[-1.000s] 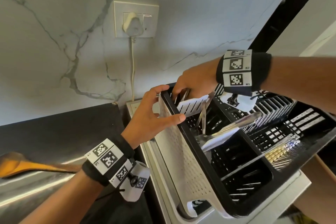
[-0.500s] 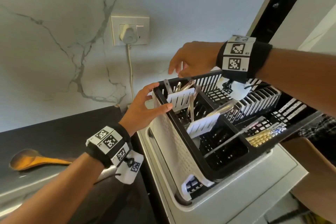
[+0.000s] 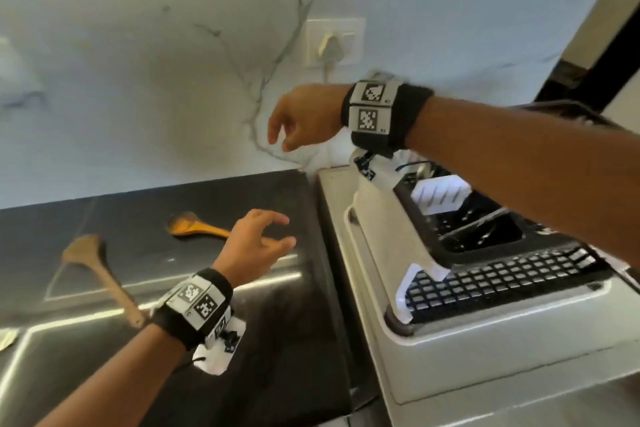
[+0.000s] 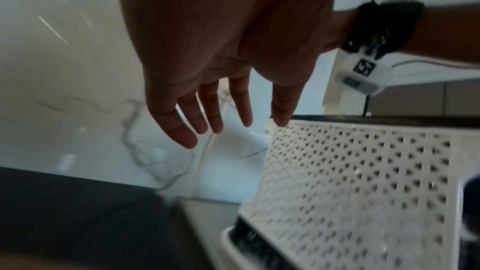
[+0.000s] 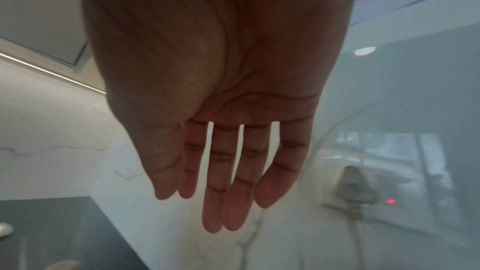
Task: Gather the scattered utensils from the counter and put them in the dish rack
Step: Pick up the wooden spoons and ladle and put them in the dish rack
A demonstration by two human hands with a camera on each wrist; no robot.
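Observation:
Two wooden utensils lie on the dark counter (image 3: 284, 340): an orange wooden spoon (image 3: 194, 227) and, further left, a brown wooden spatula (image 3: 100, 274). My left hand (image 3: 263, 239) hovers empty over the counter just right of the spoon, fingers relaxed; its wrist view shows the left hand (image 4: 221, 122) spread beside the rack's white perforated wall (image 4: 363, 182). My right hand (image 3: 294, 125) hangs empty in the air left of the dish rack (image 3: 485, 284), fingers straight in the right wrist view (image 5: 223, 202). Utensils stand in the rack's black holder (image 3: 478, 229).
The rack sits on a grey drain tray (image 3: 467, 367) right of the counter. A wall socket with a white plug (image 3: 332, 45) and cord is on the marble backsplash. A pale object (image 3: 7, 338) shows at the counter's left edge.
Both hands have left the rack and moved left. The left hand let go of the rack's rim and dropped over the counter; the right hand rose, empty. The view has swung left.

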